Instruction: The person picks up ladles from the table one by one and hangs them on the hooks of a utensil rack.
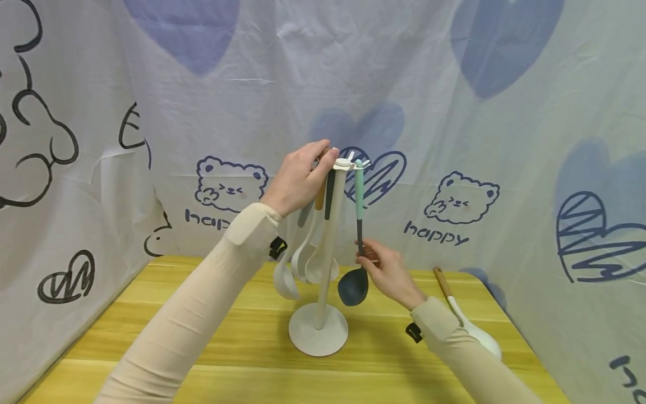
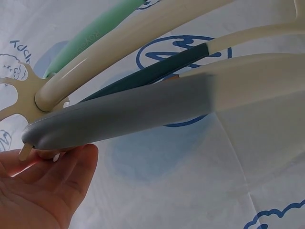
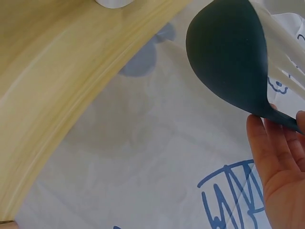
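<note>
A white utensil rack [image 1: 329, 247] stands upright on its round base, with several utensils hanging from its top. My left hand [image 1: 303, 174] grips the rack's top at the left, its fingers at a hook by the end of a grey handle [image 2: 124, 112]. On the rack's right side hangs a dark ladle [image 1: 353, 287] with a mint-green handle [image 1: 359, 191]. The fingers and thumb of my right hand [image 1: 388, 272] pinch this ladle's neck just above its bowl. In the right wrist view, that hand [image 3: 281, 167] is at the neck, below the dark bowl [image 3: 228, 52].
A white utensil with a wooden handle [image 1: 474, 328] lies on the wooden table [image 1: 242, 359] at the right, partly behind my right forearm. White ladles [image 1: 286, 282] hang on the rack's left. A printed cloth [image 1: 282, 67] stands behind and at both sides.
</note>
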The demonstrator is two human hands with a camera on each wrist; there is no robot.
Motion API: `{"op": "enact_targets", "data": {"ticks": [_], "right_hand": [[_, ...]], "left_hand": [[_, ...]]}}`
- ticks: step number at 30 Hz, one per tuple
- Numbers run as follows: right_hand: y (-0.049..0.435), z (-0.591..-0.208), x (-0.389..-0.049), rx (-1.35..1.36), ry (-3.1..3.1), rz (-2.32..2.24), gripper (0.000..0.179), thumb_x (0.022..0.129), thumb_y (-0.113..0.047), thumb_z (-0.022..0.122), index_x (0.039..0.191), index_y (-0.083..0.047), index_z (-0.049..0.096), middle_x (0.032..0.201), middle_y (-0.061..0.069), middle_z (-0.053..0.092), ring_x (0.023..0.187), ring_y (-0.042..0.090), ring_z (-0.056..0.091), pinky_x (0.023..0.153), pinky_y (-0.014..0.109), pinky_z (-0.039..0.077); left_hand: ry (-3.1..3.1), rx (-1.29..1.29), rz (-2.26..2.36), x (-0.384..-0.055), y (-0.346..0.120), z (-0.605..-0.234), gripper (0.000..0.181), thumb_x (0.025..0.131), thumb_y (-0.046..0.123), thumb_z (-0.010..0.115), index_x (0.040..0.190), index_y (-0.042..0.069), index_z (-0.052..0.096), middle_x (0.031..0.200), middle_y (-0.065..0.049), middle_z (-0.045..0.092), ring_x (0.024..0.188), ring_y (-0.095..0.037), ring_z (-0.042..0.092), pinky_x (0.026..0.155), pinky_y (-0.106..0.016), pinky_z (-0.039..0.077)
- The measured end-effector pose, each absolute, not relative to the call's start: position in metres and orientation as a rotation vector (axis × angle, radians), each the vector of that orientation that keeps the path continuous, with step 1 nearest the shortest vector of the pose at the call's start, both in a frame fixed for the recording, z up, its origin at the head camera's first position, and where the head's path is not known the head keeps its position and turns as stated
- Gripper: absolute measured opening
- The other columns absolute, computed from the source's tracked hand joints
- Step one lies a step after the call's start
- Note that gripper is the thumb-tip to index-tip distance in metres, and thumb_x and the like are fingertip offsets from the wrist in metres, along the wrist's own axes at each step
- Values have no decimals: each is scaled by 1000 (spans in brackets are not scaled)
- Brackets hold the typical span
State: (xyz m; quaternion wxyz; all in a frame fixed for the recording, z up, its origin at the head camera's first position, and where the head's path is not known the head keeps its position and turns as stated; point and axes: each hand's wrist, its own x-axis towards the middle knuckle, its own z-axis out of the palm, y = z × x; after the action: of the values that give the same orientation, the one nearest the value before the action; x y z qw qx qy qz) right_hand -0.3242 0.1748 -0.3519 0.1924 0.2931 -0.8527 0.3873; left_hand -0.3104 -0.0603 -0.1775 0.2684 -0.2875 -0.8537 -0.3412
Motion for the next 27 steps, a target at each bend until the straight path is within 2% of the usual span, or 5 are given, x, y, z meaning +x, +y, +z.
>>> {"op": "enact_targets", "data": {"ticks": [19, 22, 24, 26, 27], "right_hand": [[167, -354, -329, 803, -2435, 1046, 32, 97, -8, 61, 128, -6, 61, 112, 11, 69, 100, 24, 70, 84, 36, 60], [166, -354, -329, 808, -2429, 1040, 32, 96, -8, 61, 128, -6, 62, 112, 11, 70, 100, 25, 70, 84, 36, 60], [166, -354, -329, 811, -2425, 1036, 32, 96, -8, 62, 128, -6, 62, 112, 12, 70, 99, 25, 70, 83, 36, 60], [165, -354, -329, 814, -2423, 1034, 31, 96, -7, 62, 128, -6, 62, 111, 13, 70, 99, 25, 70, 83, 36, 60], [164, -355, -330, 815, -2422, 1032, 31, 96, -7, 62, 128, -6, 62, 111, 14, 70, 99, 25, 70, 83, 36, 60]], "left_hand": [[-2287, -777, -921, -310, -63, -184, 55, 107, 42, 32, 150, 9, 38, 155, -10, 40, 143, -25, 37, 119, -40, 31], [-2229, -823, -917, -312, -64, -186, 46, 107, 38, 33, 138, 9, 51, 138, -10, 54, 126, -23, 51, 107, -38, 42], [-2190, -858, -919, -312, -65, -187, 38, 108, 35, 34, 125, 9, 55, 123, -8, 58, 111, -22, 54, 96, -38, 46], [-2166, -872, -934, -312, -67, -189, 34, 108, 33, 34, 123, 10, 55, 118, -7, 57, 105, -21, 53, 91, -38, 46], [-2167, -867, -942, -312, -68, -191, 36, 108, 33, 35, 127, 10, 54, 123, -7, 57, 108, -21, 54, 93, -38, 47]]}}
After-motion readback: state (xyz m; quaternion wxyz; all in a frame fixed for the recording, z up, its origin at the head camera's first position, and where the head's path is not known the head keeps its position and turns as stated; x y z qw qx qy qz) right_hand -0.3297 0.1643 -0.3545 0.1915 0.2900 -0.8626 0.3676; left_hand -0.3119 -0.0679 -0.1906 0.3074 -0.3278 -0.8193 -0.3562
